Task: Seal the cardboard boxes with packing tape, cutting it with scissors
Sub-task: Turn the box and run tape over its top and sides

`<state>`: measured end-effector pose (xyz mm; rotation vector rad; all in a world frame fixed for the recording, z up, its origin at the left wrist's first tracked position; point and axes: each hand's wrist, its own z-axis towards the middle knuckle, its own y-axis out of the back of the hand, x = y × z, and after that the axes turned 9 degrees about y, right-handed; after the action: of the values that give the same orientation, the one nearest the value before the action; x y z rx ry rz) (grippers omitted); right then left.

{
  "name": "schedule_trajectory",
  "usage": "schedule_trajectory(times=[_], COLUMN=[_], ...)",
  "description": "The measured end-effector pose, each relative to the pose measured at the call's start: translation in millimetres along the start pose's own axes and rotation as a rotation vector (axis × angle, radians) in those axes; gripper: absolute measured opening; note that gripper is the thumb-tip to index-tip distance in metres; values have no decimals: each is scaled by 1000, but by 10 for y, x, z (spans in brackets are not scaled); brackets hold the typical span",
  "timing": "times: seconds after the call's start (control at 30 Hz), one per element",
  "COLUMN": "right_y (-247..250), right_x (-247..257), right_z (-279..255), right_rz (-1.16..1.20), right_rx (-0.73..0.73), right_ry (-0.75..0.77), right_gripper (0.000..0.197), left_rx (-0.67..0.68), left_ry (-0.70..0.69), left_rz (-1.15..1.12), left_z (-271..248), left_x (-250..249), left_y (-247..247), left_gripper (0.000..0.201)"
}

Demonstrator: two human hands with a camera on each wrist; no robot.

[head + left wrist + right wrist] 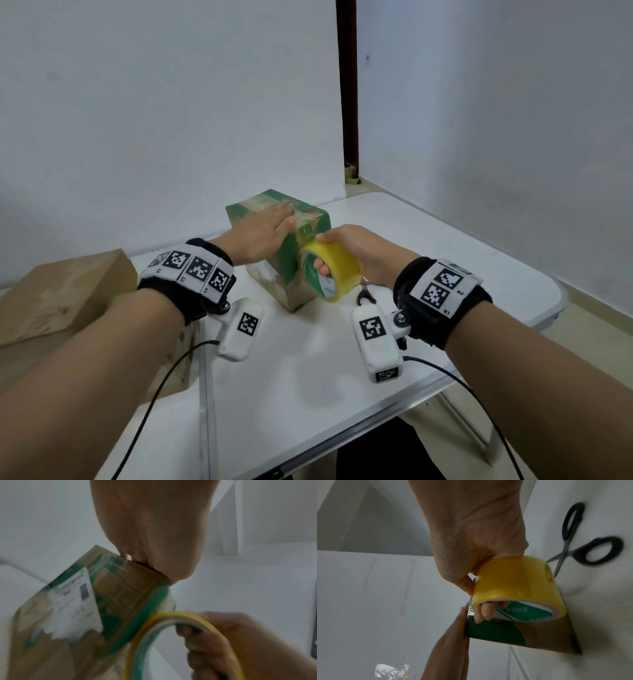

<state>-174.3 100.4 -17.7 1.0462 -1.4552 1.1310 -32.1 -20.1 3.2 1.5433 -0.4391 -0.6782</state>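
Observation:
A small green-and-brown cardboard box stands near the middle of the white table. My left hand lies flat on its top, fingers straight, pressing it down. My right hand grips a yellow roll of packing tape, fingers through its core, held against the box's right side. The wrist views show the same roll against the box. Black-handled scissors lie on the table right of the roll, partly hidden in the head view.
A larger plain brown cardboard box sits at the left edge of the table. White walls stand close behind and to the right. The table's front edge runs near my forearms. A crumpled bit of clear tape shows low in the right wrist view.

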Motion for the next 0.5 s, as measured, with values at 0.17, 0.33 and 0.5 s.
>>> schedule_trajectory(times=[0.17,0.33,0.5], right_y=[-261,-436,-354], right_x=[-19,-62,-254], right_z=[202,321,348], right_rz=[0,-7,-120], right_rx=[63,84,69], right_ry=[27,84,155], right_gripper=[30,35,45], left_rx=[-12,-60,-61], left_ry=[58,53,104], left_rz=[-76,-19,-40], left_z=[2,57,61], left_x=[118,392,379], left_y=[52,-35,-14], left_gripper=[53,52,53])
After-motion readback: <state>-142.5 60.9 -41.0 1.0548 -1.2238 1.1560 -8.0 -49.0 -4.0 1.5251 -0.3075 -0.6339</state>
